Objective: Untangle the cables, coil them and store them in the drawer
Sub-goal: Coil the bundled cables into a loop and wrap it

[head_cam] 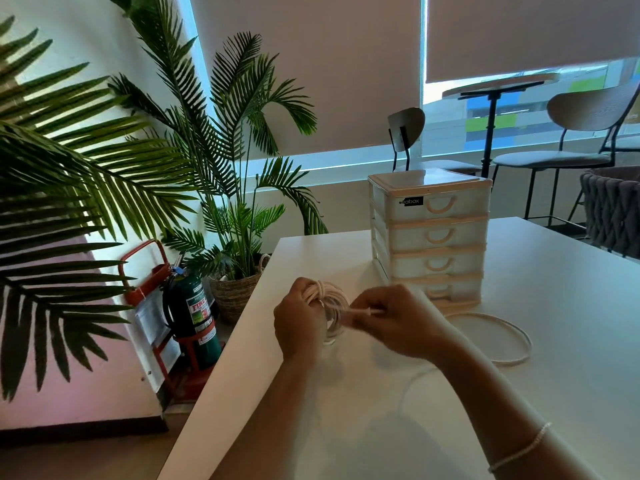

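Over the white table, the left hand grips a coiled white cable — the right hand pinches its loose end — near a white plastic four-drawer box.

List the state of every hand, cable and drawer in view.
left hand: grips the coiled cable
right hand: pinches the cable end
coiled cable: wound in loops, held above the table
loose cable: uncoiled, lying on the table
drawer unit: all drawers shut
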Tool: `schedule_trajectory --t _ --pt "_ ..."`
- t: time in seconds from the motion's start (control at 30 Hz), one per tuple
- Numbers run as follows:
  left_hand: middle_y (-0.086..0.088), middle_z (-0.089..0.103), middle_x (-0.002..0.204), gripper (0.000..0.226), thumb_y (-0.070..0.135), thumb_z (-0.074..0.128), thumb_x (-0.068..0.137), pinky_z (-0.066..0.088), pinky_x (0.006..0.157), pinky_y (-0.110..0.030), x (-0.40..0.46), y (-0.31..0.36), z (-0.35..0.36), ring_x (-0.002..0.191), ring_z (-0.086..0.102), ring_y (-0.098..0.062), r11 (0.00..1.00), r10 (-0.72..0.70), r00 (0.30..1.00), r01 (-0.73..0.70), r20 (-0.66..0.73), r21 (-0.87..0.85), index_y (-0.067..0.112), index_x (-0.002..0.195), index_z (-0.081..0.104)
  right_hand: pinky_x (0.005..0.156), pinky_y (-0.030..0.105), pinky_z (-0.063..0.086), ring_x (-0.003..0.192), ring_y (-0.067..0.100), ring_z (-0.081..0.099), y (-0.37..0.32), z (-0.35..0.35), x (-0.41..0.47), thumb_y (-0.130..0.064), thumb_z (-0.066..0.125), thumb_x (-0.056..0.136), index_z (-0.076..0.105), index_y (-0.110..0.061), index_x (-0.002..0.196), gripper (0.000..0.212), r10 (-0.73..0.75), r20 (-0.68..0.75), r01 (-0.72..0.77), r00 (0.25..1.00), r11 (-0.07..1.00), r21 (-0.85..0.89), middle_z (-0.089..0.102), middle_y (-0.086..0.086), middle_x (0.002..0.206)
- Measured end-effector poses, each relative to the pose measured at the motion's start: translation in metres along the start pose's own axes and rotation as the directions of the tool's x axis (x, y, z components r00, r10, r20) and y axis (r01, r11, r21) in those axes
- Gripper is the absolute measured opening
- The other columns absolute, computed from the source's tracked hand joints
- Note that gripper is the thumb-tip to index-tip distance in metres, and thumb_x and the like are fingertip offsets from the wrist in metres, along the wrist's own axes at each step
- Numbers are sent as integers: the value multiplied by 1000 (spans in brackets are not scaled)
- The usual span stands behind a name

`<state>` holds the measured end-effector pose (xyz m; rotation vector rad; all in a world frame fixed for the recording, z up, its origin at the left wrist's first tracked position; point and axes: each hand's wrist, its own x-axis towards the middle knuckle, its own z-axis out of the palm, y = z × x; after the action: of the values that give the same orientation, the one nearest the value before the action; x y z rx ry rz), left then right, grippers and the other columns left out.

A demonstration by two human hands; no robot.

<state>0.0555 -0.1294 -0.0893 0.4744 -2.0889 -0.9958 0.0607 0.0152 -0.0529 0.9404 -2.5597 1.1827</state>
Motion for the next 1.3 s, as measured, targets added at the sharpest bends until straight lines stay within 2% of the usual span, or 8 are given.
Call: schedule_trajectory --t 0.1,0.27,0.43,0.57,0.83,0.97,1.13,1.3 --pt "-17 67 87 29 -5 47 79 45 66 -38 1 0 -1 84 59 -37 996 87 995 -87 38 12 12 94 66 48 8 35 48 -7 50 8 -8 3 -29 71 79 74 -14 76 15 61 -248 -20 967 986 163 51 -26 42" --pt "-13 67 78 25 9 46 74 43 63 -29 -9 9 7 75 60 -32 959 281 936 -282 210 -28 14 87 67 53 16 38 55 2 54 16 -16 5 -27 68 81 72 -20 75 10 183 -424 -56 887 954 294 61 -14 54" --pt "19 56 54 22 13 50 64 36 56 -7 -13 17 6 56 52 3 928 362 829 -277 426 -250 17 77 67 59 17 39 70 10 56 26 -19 8 -30 64 84 73 -17 88 16 287 -528 -131 799 940 314 65 -3 73" --pt "21 54 48 22 16 50 59 35 53 -7 -18 27 5 51 49 3 920 363 787 -216 499 -328 15 73 67 59 13 38 67 1 54 30 -18 9 -29 63 86 73 -17 92 16 325 -550 -163 769 932 323 59 -12 69" --pt "11 60 56 17 9 56 67 45 54 -19 -17 30 -4 50 51 -1 920 344 748 -148 568 -363 23 72 66 71 29 44 81 16 58 34 -8 12 -34 61 87 73 -16 90 22 408 -450 -289 794 906 311 66 0 80" --pt "9 58 56 21 11 55 67 43 46 -27 -18 30 -6 43 47 -7 925 289 761 -65 581 -374 31 66 63 81 40 51 82 22 63 38 -3 13 -34 64 84 68 -25 68 19 491 -278 -353 826 834 424 67 -3 74" --pt "12 55 55 24 5 55 73 45 50 -28 -19 35 -7 46 50 -12 924 241 778 -1 580 -382 29 71 60 48 29 39 54 20 49 35 -6 6 -22 65 83 67 -18 65 19 562 -102 -426 821 722 546 58 4 58" --pt "7 57 63 36 -4 52 80 41 42 -22 -20 38 -9 39 49 -12 906 189 815 71 548 -417 31 81 60 38 17 22 35 10 29 32 -5 1 -5 44 89 57 -5 68 25 523 150 -527 839 712 465 39 6 50"
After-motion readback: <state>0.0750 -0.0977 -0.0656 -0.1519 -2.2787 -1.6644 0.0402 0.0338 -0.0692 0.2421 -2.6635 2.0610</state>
